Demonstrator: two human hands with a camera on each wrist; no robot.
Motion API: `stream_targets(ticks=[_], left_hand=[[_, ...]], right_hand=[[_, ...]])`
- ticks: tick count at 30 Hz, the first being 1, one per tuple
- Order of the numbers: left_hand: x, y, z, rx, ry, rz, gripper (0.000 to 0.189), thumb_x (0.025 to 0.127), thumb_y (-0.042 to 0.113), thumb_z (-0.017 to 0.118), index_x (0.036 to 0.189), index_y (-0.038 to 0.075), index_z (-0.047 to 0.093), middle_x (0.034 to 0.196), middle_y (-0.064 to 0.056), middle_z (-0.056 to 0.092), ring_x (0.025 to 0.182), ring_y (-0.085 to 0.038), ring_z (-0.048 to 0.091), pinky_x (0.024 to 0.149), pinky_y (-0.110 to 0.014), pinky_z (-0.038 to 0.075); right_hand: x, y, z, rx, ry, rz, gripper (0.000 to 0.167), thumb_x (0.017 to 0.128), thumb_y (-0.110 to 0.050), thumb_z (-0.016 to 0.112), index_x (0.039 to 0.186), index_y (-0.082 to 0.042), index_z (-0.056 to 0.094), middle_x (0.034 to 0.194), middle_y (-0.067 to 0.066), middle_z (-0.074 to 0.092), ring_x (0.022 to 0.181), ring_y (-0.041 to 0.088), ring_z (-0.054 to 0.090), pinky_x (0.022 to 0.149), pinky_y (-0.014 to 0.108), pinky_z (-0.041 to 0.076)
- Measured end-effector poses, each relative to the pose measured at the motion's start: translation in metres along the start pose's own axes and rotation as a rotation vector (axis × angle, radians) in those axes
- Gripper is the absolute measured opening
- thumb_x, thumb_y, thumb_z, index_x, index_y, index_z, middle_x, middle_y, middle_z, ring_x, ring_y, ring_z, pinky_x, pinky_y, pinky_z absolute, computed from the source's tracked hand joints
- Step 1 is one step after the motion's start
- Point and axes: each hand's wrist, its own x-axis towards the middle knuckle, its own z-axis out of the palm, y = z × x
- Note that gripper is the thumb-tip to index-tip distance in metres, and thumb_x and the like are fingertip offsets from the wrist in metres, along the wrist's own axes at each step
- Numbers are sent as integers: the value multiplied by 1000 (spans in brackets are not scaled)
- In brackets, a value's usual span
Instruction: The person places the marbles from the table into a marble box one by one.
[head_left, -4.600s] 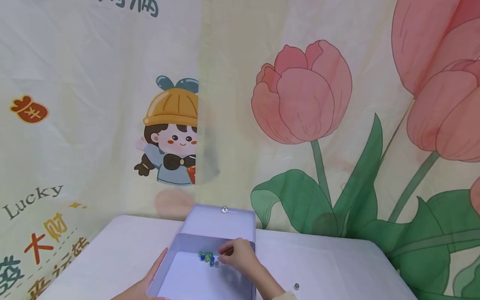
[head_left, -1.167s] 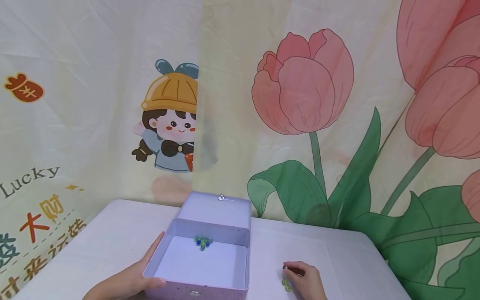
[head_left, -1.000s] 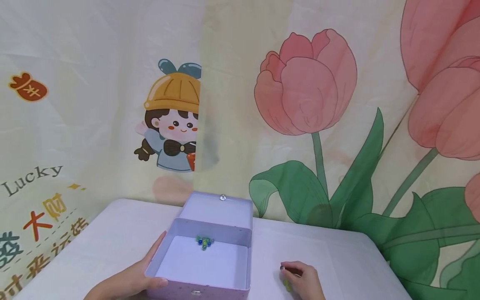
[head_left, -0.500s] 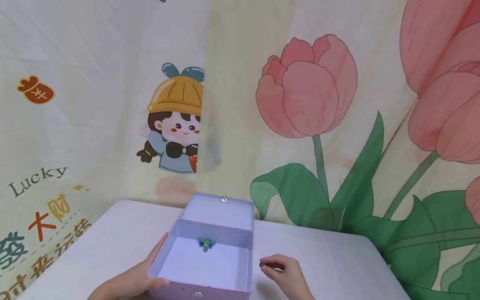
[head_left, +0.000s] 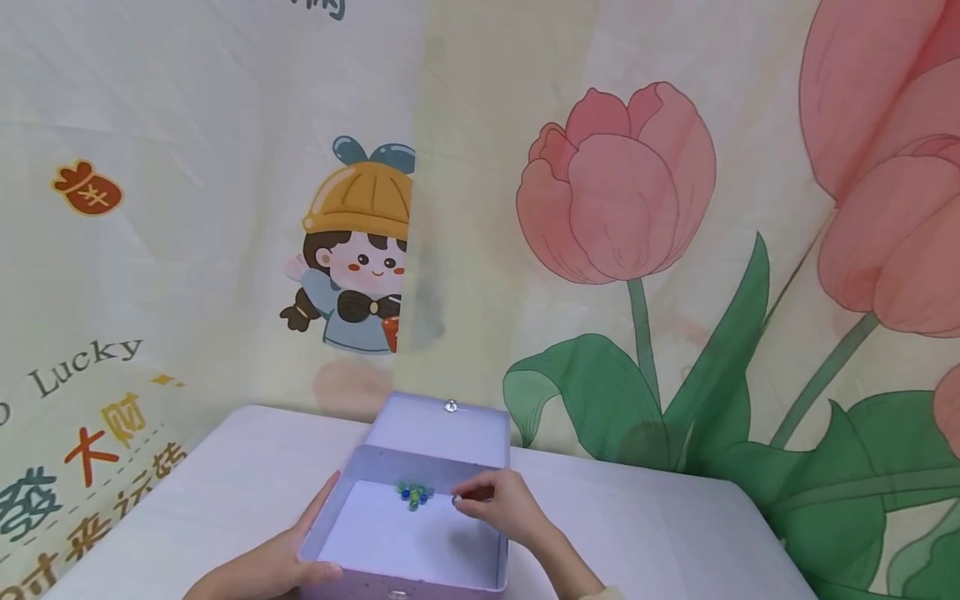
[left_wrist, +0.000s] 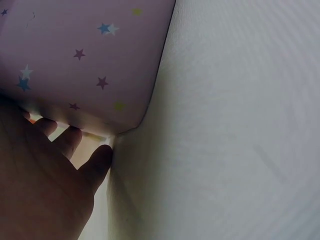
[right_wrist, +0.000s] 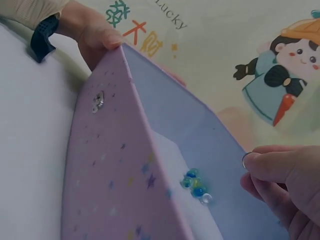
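My right hand [head_left: 510, 504] is over the right part of a lidded purple box [head_left: 405, 583], pinching a small clear, greyish marble [right_wrist: 246, 159] between thumb and index finger. Several blue, green and clear marbles [head_left: 415, 495] lie clustered on the white box floor near the back wall. My left hand [head_left: 281, 560] grips the box at its front left corner, thumb on the front rim and fingers along the left side. The left wrist view shows those fingers [left_wrist: 67, 142] against the star-printed outer wall.
The box lid [head_left: 442, 429] stands raised at the back, with a metal clasp [head_left: 451, 406] on its edge. A white-covered table [head_left: 637, 525] carries the box. Behind it hangs a printed cloth [head_left: 465, 250] with tulips and a cartoon figure.
The right hand pinched the marble at the table on the right, beside yellow-green marbles, then carried it left over the box. The left hand has kept its hold. The head view has shifted slightly.
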Motion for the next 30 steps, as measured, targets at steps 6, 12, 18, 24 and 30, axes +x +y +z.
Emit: stream_targets(ticks=[6,12,18,24,30], left_hand=[[0,4,1,-7,14,-85,107,88,10,61,144,45,-23,152,-16,-5,127,-34,30,96,-22,37],[1,5,1,-21,45,-149,106,89,18,63,145,42,-24,155,-15,-6,127,-33,31,96,-29,36],[1,1,1,-4,45,-106,105,89,13,62,145,45,-21,152,-17,5,127,-32,32,95,-22,35],[0,4,2,-31,39,-142,104,89,16,62,144,50,-19,154,-16,4,127,-31,34,95,-26,37],[-1,8,4,-24,62,-214,104,89,23,63,142,51,-21,155,-12,2,127,-31,33,99,-37,34]], right_hand=[[30,2,15,-104,2,29,15,80,-12,75,93,-5,75,80,-1,72,69,1,59,62,19,48],[46,4,32,-212,6,21,10,77,-7,75,87,-6,76,76,-2,71,64,-2,54,60,17,46],[46,8,47,-283,17,32,6,75,-3,76,81,-5,74,70,-4,67,60,-1,52,57,17,45],[45,10,52,-333,75,59,9,71,0,78,76,-6,74,66,-4,65,58,2,52,55,18,44],[47,11,56,-357,72,103,12,70,0,79,77,-8,75,68,-3,67,61,4,54,57,19,46]])
